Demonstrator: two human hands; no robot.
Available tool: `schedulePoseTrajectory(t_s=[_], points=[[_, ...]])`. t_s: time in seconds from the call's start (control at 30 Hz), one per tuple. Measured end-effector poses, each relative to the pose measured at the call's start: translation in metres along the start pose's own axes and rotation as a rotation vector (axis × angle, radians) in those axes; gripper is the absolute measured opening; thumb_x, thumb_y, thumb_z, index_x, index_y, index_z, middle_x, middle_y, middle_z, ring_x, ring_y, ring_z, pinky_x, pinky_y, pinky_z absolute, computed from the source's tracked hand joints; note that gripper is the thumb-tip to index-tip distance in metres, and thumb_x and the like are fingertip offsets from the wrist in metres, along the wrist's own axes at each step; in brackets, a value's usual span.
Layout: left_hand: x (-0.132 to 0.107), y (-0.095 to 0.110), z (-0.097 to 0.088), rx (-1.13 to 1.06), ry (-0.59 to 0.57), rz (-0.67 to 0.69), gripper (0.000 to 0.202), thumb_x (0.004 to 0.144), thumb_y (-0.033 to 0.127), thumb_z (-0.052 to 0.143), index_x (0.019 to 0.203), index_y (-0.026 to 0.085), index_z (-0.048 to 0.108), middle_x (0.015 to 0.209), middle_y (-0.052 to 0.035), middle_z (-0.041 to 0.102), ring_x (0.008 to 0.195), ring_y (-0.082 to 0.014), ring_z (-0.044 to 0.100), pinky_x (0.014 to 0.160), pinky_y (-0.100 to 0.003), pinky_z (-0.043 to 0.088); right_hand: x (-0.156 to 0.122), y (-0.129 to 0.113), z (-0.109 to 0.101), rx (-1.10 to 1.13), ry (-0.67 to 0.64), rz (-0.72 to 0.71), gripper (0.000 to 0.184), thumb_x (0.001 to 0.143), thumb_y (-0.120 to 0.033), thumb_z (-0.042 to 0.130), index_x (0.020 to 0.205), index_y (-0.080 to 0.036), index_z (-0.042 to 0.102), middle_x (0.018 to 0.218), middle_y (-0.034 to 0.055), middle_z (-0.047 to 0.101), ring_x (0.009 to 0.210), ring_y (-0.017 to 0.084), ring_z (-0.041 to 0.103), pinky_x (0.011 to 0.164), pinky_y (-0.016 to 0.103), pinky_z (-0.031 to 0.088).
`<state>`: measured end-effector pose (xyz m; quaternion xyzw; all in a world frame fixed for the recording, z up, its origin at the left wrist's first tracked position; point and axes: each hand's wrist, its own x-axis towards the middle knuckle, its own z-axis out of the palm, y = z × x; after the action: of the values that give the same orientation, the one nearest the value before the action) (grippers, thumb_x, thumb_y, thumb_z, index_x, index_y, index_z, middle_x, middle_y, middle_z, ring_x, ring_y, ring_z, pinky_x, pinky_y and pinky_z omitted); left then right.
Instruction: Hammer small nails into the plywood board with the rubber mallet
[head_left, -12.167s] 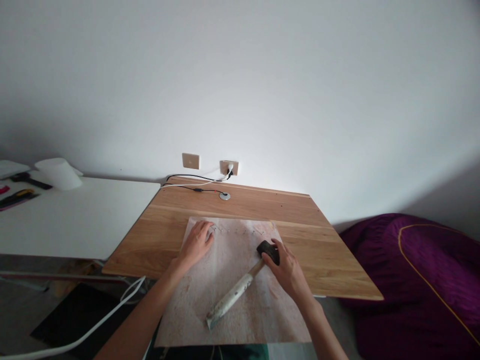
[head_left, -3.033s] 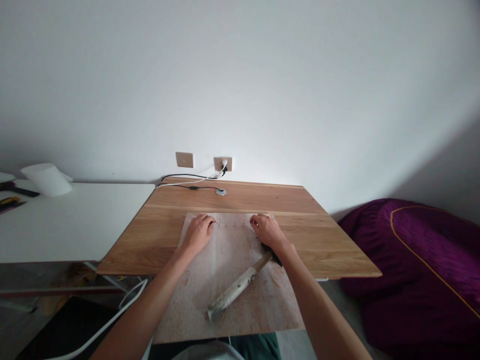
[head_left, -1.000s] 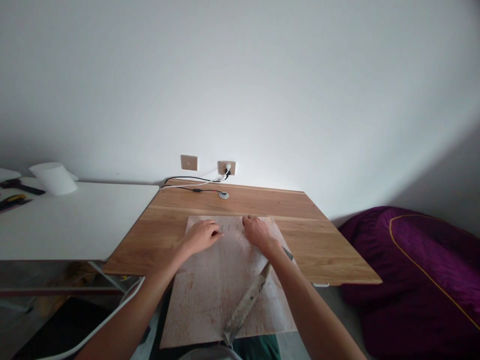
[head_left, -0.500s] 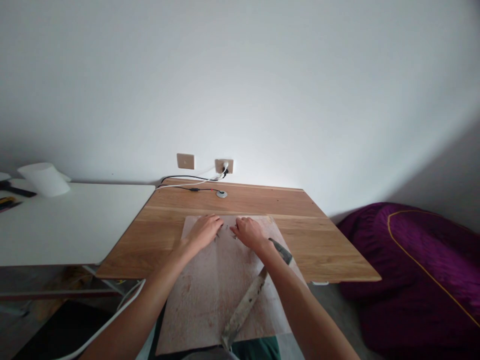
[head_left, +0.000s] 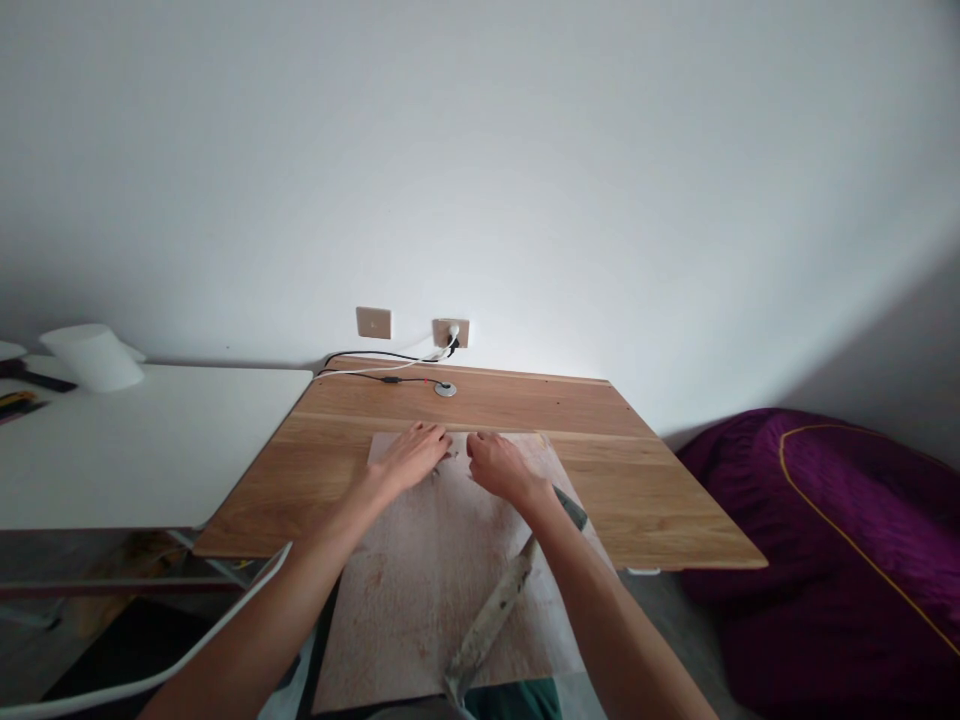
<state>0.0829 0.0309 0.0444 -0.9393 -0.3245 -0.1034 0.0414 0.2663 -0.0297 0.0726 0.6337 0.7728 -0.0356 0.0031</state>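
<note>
A pale, stained board [head_left: 420, 590] lies on the wooden desk [head_left: 645, 500] and overhangs its near edge. My left hand [head_left: 411, 460] rests on the board's far left corner, fingers stretched out flat. My right hand [head_left: 499, 467] sits close beside it, fingers curled down onto the board; whatever is under them is hidden. A small dark nail [head_left: 450, 456] shows between the two hands. A hammer [head_left: 495, 610] with a worn pale handle lies slantwise on the board under my right forearm, its dark head [head_left: 570, 505] at the board's right edge. Neither hand touches it.
A white table [head_left: 150, 450] adjoins the desk on the left, with a white lamp shade [head_left: 94, 355] and tools at its far end. Cables [head_left: 375, 372] run from a wall socket [head_left: 451, 332] across the desk's back. A purple beanbag [head_left: 840, 560] lies to the right.
My right hand left the hammer head, went to the board's far right corner and slid left along the nail row to my left hand. Fewer nails show now. The hammer swung slightly.
</note>
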Motion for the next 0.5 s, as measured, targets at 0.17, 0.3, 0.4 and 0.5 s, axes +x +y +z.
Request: schedulePoseTrajectory(t_s=[0.17,0.3,0.4,0.5], points=[[-0.003,0.002,-0.003,0.041,0.015,-0.033,0.02,0.104,0.029,0.056,0.101,0.015,0.071,0.107,-0.0113,0.066,0.099,-0.0265,0.066,0.095,-0.043,0.048,0.0,0.002,-0.002,0.031,0.005,0.013,0.028,0.101,-0.022,0.049,0.121,-0.014,0.068,0.12,0.0153,0.074,0.111,0.025,0.07,0.09,0.031,0.051],[-0.004,0.002,-0.006,0.061,-0.008,-0.059,0.023,0.104,0.03,0.054,0.1,0.016,0.072,0.111,-0.0112,0.065,0.097,-0.0258,0.066,0.092,-0.04,0.049,0.011,-0.011,0.004,0.007,0.009,0.048,0.033,0.106,-0.03,0.048,0.122,-0.01,0.068,0.117,0.0213,0.075,0.111,0.03,0.072,0.087,0.036,0.053],[-0.004,0.002,-0.006,0.039,-0.018,-0.1,0.026,0.105,0.029,0.051,0.096,0.016,0.072,0.114,-0.0109,0.064,0.096,-0.0242,0.065,0.092,-0.038,0.048,0.019,-0.02,0.007,-0.012,-0.007,0.031,0.034,0.106,-0.033,0.049,0.118,-0.01,0.071,0.113,0.0217,0.076,0.111,0.031,0.072,0.087,0.036,0.054],[-0.004,0.004,-0.004,0.01,-0.017,-0.154,0.028,0.105,0.029,0.048,0.096,0.015,0.071,0.119,-0.0114,0.063,0.095,-0.0229,0.064,0.088,-0.035,0.048,0.021,-0.025,0.009,-0.029,-0.016,-0.002,0.03,0.106,-0.018,0.045,0.116,-0.011,0.073,0.115,0.0198,0.076,0.112,0.029,0.071,0.088,0.035,0.054]])
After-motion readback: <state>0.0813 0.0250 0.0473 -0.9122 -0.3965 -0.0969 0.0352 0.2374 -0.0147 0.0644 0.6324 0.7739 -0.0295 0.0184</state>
